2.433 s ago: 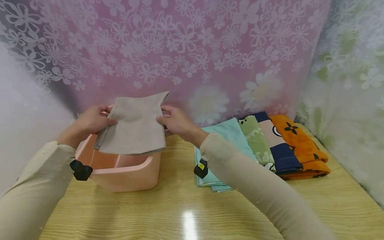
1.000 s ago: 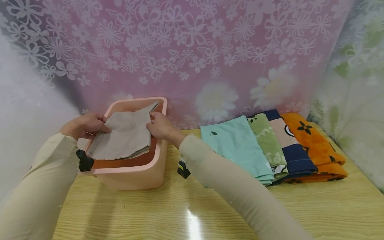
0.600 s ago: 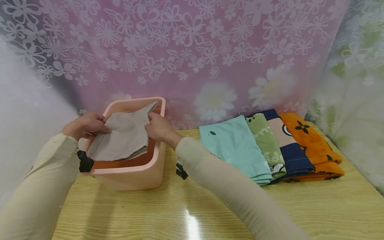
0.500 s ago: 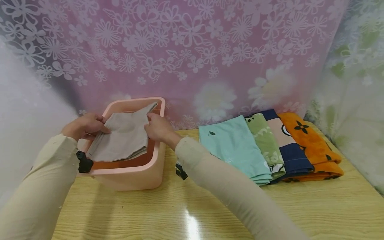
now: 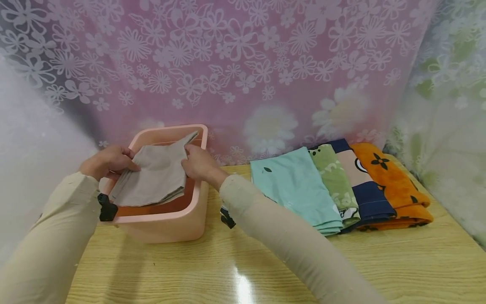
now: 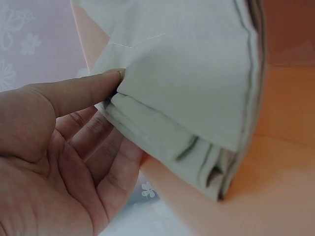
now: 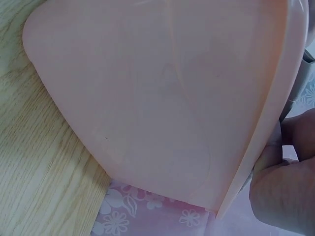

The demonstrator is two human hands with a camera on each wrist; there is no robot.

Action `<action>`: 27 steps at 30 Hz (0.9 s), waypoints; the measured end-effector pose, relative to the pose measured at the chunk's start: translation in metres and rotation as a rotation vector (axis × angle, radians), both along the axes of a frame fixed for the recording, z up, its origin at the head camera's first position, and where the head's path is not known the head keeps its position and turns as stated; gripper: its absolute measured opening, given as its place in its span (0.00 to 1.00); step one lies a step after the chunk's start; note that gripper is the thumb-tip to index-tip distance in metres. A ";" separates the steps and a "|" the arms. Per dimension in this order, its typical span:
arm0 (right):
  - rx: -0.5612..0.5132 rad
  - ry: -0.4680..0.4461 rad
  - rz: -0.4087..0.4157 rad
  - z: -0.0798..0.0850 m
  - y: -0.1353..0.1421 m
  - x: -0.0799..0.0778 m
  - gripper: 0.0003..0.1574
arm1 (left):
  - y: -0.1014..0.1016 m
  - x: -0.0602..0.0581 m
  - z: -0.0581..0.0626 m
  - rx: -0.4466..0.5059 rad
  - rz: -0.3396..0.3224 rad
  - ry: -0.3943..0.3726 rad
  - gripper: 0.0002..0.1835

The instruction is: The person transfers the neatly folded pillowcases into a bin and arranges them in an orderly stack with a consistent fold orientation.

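Note:
A folded grey-beige cloth lies level across the opening of a pink plastic bin. My left hand pinches its left side, and in the left wrist view the thumb presses the stacked layers from above with the fingers beneath. On the opposite side my right hand grips the cloth's right edge, just inside the bin's right rim. One far corner of the cloth sticks up. The right wrist view shows mostly the bin's outer wall, with part of the right hand beyond the rim.
To the right, folded cloths overlap in a row: mint, green patterned, navy and pink, and orange. They lie on a wooden table. A pink flowered curtain hangs close behind the bin.
Both hands have lowered the grey-beige cloth from above the bin into its opening. Over the last half second they have barely moved. The head view has shifted slightly.

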State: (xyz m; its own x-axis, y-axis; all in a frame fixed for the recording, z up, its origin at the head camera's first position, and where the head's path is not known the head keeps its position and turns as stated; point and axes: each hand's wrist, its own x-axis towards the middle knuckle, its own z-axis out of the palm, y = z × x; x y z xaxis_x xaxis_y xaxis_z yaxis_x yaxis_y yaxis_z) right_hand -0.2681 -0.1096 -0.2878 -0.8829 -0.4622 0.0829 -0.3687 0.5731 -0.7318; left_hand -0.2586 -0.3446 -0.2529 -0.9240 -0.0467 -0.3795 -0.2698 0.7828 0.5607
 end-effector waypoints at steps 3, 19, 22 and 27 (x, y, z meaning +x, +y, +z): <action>0.023 0.011 -0.002 0.000 -0.001 0.000 0.21 | 0.001 0.002 0.001 0.000 -0.007 0.005 0.17; 0.049 -0.015 -0.043 0.002 -0.004 0.002 0.19 | 0.004 0.001 0.002 -0.028 -0.011 0.019 0.11; 0.040 -0.022 -0.037 0.003 -0.003 0.002 0.19 | 0.005 0.002 0.002 -0.026 0.001 0.029 0.11; 0.071 -0.012 -0.024 0.004 -0.002 0.001 0.20 | 0.008 0.003 0.002 -0.034 -0.004 0.023 0.14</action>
State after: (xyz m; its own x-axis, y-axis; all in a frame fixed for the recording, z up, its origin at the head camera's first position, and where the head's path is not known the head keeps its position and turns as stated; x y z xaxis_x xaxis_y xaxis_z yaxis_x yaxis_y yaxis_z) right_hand -0.2670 -0.1117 -0.2839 -0.8947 -0.4448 0.0400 -0.3455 0.6327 -0.6931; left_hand -0.2553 -0.3367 -0.2512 -0.9328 -0.0556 -0.3562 -0.2540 0.8024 0.5400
